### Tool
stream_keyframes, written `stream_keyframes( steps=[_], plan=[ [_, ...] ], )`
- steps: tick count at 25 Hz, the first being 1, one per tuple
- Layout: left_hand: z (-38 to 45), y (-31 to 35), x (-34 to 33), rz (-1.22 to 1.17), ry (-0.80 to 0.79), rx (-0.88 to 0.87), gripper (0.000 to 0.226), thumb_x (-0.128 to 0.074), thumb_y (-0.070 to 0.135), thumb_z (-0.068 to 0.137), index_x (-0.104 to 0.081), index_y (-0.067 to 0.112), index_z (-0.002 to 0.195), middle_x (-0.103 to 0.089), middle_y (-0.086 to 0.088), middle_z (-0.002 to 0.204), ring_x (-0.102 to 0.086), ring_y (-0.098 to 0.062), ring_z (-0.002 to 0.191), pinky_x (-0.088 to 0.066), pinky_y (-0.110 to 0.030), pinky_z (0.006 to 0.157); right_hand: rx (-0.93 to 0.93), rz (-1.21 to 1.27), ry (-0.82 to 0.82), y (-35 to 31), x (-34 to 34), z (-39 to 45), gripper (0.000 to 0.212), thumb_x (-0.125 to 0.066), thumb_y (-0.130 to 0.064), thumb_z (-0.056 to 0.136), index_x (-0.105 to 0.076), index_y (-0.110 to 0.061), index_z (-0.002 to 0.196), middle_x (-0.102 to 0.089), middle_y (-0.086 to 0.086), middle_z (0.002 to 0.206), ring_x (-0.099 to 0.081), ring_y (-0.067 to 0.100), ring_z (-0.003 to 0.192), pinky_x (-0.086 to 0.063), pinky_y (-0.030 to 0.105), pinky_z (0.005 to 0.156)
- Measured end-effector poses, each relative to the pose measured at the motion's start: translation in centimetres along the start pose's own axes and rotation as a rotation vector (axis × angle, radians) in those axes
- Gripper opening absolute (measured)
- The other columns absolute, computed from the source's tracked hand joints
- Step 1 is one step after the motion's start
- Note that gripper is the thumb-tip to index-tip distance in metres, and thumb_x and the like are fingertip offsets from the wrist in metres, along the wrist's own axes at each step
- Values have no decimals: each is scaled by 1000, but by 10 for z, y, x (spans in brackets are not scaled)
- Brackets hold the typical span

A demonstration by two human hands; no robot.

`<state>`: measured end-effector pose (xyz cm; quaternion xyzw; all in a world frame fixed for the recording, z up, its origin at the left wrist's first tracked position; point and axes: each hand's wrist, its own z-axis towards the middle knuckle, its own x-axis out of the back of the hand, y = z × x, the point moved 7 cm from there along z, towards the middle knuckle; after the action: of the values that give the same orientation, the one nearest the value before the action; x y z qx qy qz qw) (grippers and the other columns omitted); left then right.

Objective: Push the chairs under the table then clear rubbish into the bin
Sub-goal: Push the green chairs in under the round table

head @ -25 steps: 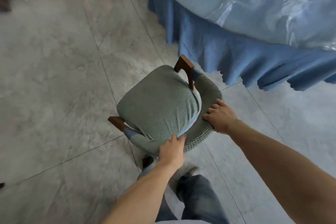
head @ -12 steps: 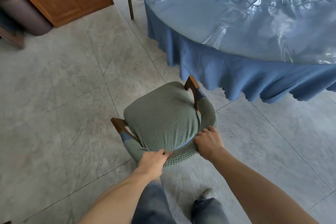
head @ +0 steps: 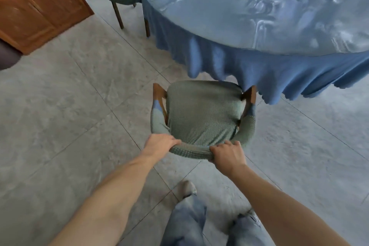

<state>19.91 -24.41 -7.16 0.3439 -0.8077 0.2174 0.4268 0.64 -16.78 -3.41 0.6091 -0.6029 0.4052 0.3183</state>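
chair (head: 201,118) turned square, nearer table (head: 249,16)

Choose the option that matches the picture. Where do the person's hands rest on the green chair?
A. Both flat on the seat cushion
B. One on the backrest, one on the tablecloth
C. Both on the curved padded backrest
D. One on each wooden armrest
C: the left hand and the right hand both grip the curved padded backrest of the green chair, its near edge.

Chair (head: 201,114) stands just before the table (head: 249,16), cabinet (head: 36,6) far left.
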Motion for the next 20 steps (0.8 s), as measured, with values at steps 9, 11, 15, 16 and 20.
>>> stream_keyframes(
  steps=[9,11,15,16,20],
  plan=[
    [22,-100,34,-53,79,203,60,-58,17,93,-35,32,147,-37,-6,144,-30,-31,136,-45,-49,94,-109,269,-20,-38,22,61,61,-64,-31,91,-35,-33,145,-50,-7,142,-47,23,130,-44,47,103],
    [28,-104,29,-63,74,151,59,-55,10,93,-37,36,144,-39,-5,143,-26,-30,139,-43,-53,97,-137,278,33,-41,22,67,51,-60,-25,94,-41,-32,141,-55,-6,135,-51,24,123,-50,43,95],
    [34,-114,32,10,6,134,67,-49,-6,89,-43,38,140,-43,0,146,-20,-32,145,-43,-55,100,-164,241,67,-48,34,77,26,-56,-20,96,-56,-28,121,-65,-4,104,-57,22,100,-52,36,71],
    [35,-118,34,51,1,158,67,-50,-6,89,-43,38,140,-41,-1,148,-19,-33,146,-43,-53,100,-157,209,65,-52,39,81,21,-56,-20,97,-58,-25,116,-66,-3,97,-57,22,93,-49,35,68],
    [44,-145,40,158,-60,344,57,-51,6,92,-47,37,140,-30,-7,156,-15,-37,148,-44,-46,97,-103,144,57,-79,55,100,14,-52,-16,98,-60,-18,110,-58,-1,79,-51,22,73,-42,34,62]
  ],
)
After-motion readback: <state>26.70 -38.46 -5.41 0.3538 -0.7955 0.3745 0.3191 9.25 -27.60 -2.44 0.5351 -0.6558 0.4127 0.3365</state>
